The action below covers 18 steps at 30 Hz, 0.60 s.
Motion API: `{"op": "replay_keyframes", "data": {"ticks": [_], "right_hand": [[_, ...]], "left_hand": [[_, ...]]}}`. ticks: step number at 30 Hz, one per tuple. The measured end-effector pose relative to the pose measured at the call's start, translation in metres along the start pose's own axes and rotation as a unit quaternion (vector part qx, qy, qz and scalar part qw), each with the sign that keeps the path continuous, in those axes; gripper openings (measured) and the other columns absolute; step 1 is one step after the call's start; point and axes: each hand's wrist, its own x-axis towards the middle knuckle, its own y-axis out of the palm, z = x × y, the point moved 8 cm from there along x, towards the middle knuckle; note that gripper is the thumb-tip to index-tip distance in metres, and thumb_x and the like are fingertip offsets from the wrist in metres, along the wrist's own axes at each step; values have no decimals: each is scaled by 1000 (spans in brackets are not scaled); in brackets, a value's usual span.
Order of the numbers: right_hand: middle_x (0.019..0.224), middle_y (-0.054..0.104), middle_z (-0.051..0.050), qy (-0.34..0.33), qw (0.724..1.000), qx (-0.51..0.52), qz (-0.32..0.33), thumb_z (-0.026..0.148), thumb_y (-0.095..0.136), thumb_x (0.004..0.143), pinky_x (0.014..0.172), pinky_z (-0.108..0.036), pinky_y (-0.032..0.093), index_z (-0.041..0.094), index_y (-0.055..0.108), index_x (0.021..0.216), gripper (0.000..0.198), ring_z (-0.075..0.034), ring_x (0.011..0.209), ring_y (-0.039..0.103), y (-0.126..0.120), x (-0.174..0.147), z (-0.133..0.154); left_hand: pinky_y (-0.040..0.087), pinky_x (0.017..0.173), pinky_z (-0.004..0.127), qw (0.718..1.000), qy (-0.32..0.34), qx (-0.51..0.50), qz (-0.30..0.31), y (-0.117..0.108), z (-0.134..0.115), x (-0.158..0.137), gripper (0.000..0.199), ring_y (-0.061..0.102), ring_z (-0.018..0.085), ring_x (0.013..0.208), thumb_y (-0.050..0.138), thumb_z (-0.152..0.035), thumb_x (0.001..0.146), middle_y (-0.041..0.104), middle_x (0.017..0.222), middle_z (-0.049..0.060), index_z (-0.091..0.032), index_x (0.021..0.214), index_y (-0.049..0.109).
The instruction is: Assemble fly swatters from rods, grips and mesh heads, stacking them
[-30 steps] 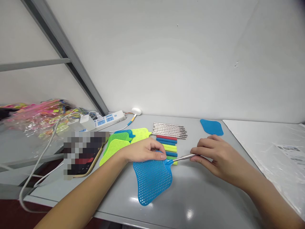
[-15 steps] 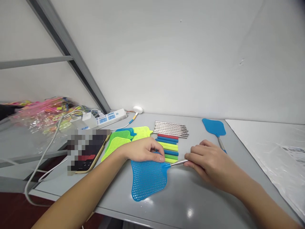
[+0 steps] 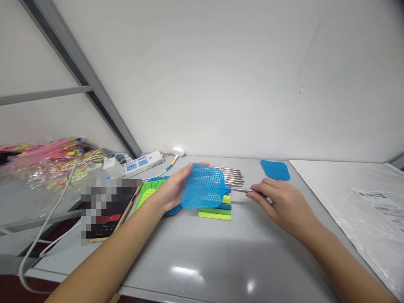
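A blue mesh fly swatter (image 3: 203, 189) is raised above the table, its perforated head facing me. My left hand (image 3: 173, 190) grips the left side of that head, with most fingers hidden behind the mesh. My right hand (image 3: 280, 203) is closed around the metal rod handle (image 3: 241, 190), its fingers covering the far end. Below the swatter lie yellow, blue and green tube grips (image 3: 214, 216), partly covered by it. Behind it is a row of metal rods (image 3: 233, 173). Green mesh swatter heads (image 3: 148, 189) are stacked beside my left wrist.
Another blue swatter head (image 3: 275, 170) lies at the back right, beyond my right hand. White plastic sheeting (image 3: 347, 189) covers the table's right side. At left are a phone (image 3: 110, 210), a power strip (image 3: 143, 164) with cables, and a bag of colourful items (image 3: 57, 162).
Both hands have lifted the blue fly swatter up and away from me, and its head now tilts towards me. My left hand has shifted from the head's upper edge to its left side.
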Motion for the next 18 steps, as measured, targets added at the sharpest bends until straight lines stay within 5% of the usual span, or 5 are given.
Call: {"op": "replay_keyframes", "data": {"ticks": [5, 11, 18], "right_hand": [[72, 60, -1, 5, 999, -30, -14, 37, 46, 98, 57, -28, 30, 20, 67, 90, 28, -12, 59, 49, 2, -1, -6], [64, 57, 0, -45, 993, -107, -22, 33, 43, 99, 51, -30, 21, 18, 62, 75, 34, -12, 54, 46, 3, -2, 9], [62, 60, 0, -1, 995, -101, 6, 38, 39, 99, 47, -29, 17, 19, 59, 72, 39, -11, 48, 46, 6, -3, 8]], "left_hand": [[55, 88, 39, 994, 21, 108, -7, 7, 17, 1, 43, 68, 26, 99, 78, -31, 75, 70, 113, 13, -15, 113, 66], [57, 57, 28, 986, 14, 165, -30, 11, 20, 0, 41, 68, 20, 76, 76, -35, 76, 72, 101, 11, -15, 110, 67], [57, 59, 29, 981, 37, 183, -48, 13, 14, -4, 40, 67, 20, 76, 78, -36, 73, 73, 95, 9, -15, 106, 67]]}}
